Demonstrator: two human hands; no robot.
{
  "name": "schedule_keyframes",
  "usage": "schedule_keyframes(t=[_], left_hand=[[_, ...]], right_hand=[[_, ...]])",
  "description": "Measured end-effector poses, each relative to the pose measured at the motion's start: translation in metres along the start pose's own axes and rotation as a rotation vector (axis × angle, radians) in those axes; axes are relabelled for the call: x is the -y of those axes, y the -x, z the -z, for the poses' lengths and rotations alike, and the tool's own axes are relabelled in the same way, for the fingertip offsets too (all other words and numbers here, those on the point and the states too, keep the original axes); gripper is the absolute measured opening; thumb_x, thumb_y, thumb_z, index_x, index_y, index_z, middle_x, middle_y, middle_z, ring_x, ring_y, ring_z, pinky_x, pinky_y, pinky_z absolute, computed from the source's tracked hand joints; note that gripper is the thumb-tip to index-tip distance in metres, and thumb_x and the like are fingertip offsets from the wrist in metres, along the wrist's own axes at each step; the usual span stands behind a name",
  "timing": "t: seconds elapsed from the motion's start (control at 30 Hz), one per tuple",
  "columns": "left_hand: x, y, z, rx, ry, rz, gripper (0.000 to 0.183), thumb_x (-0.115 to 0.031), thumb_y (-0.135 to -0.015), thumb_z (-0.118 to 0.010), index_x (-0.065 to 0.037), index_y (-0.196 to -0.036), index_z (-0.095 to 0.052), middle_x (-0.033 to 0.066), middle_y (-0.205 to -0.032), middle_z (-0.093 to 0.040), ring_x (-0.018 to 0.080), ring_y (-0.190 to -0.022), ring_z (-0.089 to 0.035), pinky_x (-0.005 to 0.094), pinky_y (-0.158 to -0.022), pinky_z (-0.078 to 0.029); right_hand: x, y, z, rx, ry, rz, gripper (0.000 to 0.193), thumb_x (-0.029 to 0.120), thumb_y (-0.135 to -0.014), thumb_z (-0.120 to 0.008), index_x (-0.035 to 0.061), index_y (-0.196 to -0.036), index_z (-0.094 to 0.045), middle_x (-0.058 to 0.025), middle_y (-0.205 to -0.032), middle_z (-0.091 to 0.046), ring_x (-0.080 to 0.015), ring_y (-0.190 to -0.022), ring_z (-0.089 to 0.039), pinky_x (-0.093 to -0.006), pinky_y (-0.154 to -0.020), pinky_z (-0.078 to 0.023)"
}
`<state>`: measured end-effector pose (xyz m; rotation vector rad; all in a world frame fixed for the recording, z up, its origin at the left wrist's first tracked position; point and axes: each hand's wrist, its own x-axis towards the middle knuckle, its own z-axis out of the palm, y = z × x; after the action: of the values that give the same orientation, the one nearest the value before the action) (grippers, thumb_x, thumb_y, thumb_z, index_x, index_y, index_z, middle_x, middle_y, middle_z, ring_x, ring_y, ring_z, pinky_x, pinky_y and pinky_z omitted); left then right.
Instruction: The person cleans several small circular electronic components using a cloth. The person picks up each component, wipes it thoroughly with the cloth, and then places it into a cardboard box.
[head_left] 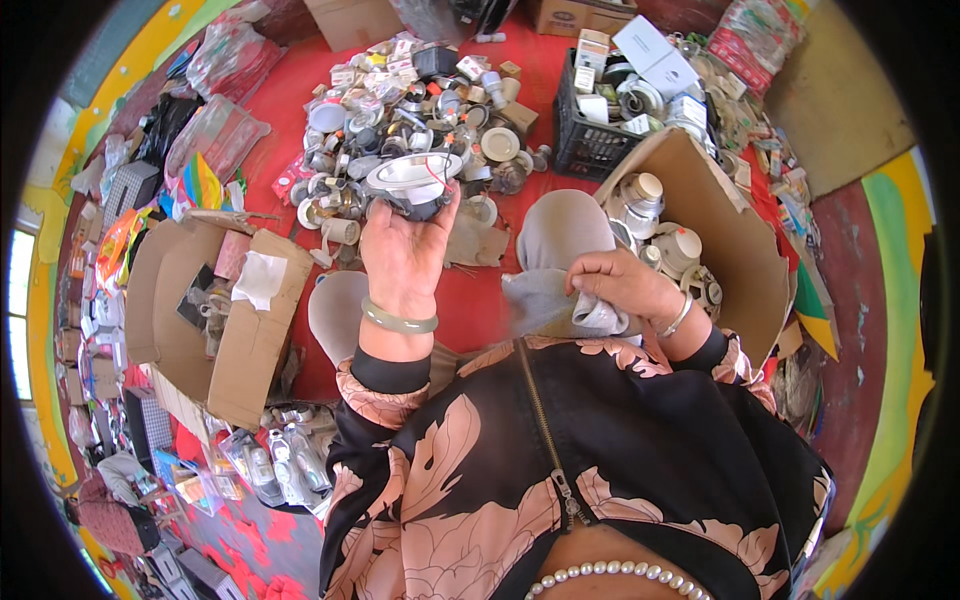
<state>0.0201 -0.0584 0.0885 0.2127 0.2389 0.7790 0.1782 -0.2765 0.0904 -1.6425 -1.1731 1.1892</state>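
Observation:
My left hand (408, 245) is closed around the dark body of a round downlight (412, 176), holding it up at the near edge of a heap. The lamp has a white rim, and a thin red wire crosses it. My right hand (628, 290) rests by my right knee, its fingers closed on a grey cloth (545, 300) that drapes over the leg. Just beyond the downlight lies the heap of mixed lamp fittings (400, 110), with round white rims, small boxes and loose parts.
An open cardboard box (255, 330) with a few items stands at left. On the right, another cardboard box (745, 215) holds white lamp fittings. A black crate (585, 145) full of boxes and lamps sits behind it. Another person (115, 515) is at the far lower left.

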Motion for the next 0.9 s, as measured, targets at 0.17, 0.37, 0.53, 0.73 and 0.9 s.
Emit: schedule_keyframes(t=[0.17, 0.37, 0.53, 0.73, 0.9], left_hand=[[0.021, 0.007, -0.006, 0.010, 0.010, 0.053, 0.030, -0.019, -0.093, -0.038, 0.000, -0.116, -0.043, 0.0170, -0.120, -0.048, 0.0328, -0.111, -0.047, 0.0536, -0.095, -0.039], [0.027, 0.012, -0.011, -0.122, -0.041, 0.048, 0.026, -0.019, -0.093, -0.042, -0.004, -0.115, -0.046, 0.0103, -0.118, -0.051, 0.0299, -0.110, -0.049, 0.0553, -0.096, -0.037], [0.034, 0.017, -0.016, -0.094, -0.061, 0.064, 0.027, -0.021, -0.093, -0.046, -0.003, -0.113, -0.047, 0.0116, -0.117, -0.051, 0.0301, -0.106, -0.051, 0.0531, -0.093, -0.041], [0.050, 0.026, -0.015, -0.030, -0.473, -0.214, 0.036, -0.017, -0.087, -0.058, -0.002, -0.114, -0.041, 0.0127, -0.111, -0.052, 0.0252, -0.099, -0.053, 0.0392, -0.084, -0.045], [0.049, 0.032, -0.023, 0.152, -1.226, -0.688, 0.068, -0.015, -0.070, -0.076, 0.002, -0.122, -0.034, 0.0151, -0.114, -0.048, 0.0252, -0.102, -0.051, 0.0335, -0.091, -0.038]], right_hand=[[-0.016, 0.040, -0.013, -0.253, 0.238, -0.022, 0.017, 0.018, -0.083, -0.058, 0.0015, -0.088, -0.060, -0.0087, -0.075, -0.061, -0.0182, -0.069, -0.056, -0.0276, -0.066, -0.044], [-0.020, 0.069, -0.007, -0.218, 0.887, 0.446, 0.035, 0.019, -0.072, -0.065, 0.0048, -0.102, -0.056, -0.0146, -0.105, -0.056, -0.0299, -0.091, -0.056, -0.0340, -0.077, -0.046], [-0.028, 0.067, 0.002, -0.377, 0.406, 0.220, 0.021, 0.011, -0.077, -0.057, 0.0024, -0.096, -0.055, -0.0126, -0.091, -0.061, -0.0267, -0.079, -0.060, -0.0338, -0.069, -0.048], [0.030, 0.058, 0.029, -0.641, -0.812, 0.339, 0.023, 0.017, -0.088, -0.043, -0.0025, -0.092, -0.055, -0.0145, -0.081, -0.062, -0.0216, -0.073, -0.061, -0.0319, -0.067, -0.051], [0.032, 0.030, 0.059, -0.840, -1.201, 0.299, 0.026, 0.019, -0.090, -0.045, -0.0039, -0.098, -0.055, -0.0145, -0.086, -0.063, -0.0247, -0.076, -0.062, -0.0379, -0.068, -0.053]])
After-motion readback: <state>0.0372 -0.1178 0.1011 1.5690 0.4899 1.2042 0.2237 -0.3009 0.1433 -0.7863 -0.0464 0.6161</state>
